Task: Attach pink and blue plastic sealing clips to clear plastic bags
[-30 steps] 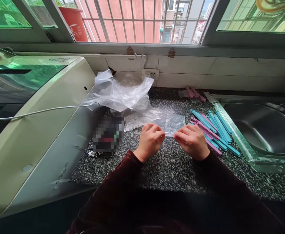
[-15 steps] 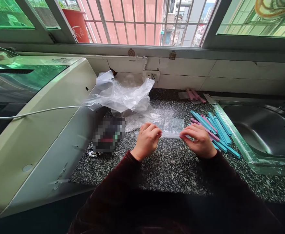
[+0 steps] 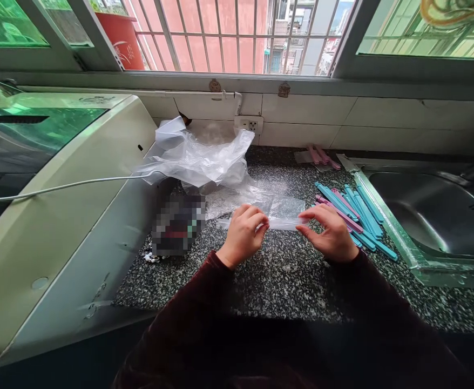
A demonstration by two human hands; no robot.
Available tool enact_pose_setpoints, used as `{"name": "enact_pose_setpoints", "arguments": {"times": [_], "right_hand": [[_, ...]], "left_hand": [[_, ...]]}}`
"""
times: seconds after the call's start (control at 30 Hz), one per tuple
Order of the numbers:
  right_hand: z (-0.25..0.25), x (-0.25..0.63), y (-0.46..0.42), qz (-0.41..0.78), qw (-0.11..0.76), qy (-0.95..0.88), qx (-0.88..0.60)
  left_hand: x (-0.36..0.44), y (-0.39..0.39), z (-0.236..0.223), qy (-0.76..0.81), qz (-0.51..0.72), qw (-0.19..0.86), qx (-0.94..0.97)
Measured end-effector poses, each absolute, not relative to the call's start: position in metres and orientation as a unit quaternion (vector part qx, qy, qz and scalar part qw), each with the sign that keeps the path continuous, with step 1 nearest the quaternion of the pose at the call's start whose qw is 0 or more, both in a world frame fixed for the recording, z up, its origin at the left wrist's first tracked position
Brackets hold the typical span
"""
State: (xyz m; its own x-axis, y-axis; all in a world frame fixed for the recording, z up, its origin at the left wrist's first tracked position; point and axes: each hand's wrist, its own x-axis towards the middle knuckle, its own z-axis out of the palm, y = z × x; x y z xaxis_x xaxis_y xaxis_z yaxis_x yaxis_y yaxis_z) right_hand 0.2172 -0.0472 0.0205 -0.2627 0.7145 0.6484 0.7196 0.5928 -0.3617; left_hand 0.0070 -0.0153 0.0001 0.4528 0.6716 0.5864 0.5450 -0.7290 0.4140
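Note:
A small clear plastic zip bag (image 3: 286,208) lies flat just over the speckled counter, its near edge towards me. My left hand (image 3: 247,233) pinches the left part of that edge between thumb and curled fingers. At the right end of the same edge is my right hand (image 3: 328,231), thumb and forefinger parted with a gap between them, the bag's corner beside the fingertips. Just beyond my right hand lies a loose pile of long flat blue and pink sticks (image 3: 366,213).
Crumpled clear plastic sheeting (image 3: 204,156) lies at the back left, near a blurred-out dark object (image 3: 178,224). A large cream machine (image 3: 87,178) borders the left side. To the right is a steel sink (image 3: 423,216). Pink sticks (image 3: 322,156) lie by the wall.
My right thumb and forefinger have spread apart at the bag's edge. My left hand keeps its pinch. The whole view has shifted slightly.

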Motion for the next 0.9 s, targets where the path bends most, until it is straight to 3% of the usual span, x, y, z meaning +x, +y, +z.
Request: {"name": "enact_pose_setpoints", "arguments": {"times": [0.7, 0.9], "right_hand": [[0.021, 0.21, -0.051, -0.006, 0.414, -0.807, -0.421], [0.02, 0.209, -0.05, -0.008, 0.421, -0.808, -0.412]], "left_hand": [[0.012, -0.017, 0.001, 0.328, 0.415, 0.108, 0.842], [0.01, -0.016, 0.003, 0.321, 0.447, 0.156, 0.82]]}}
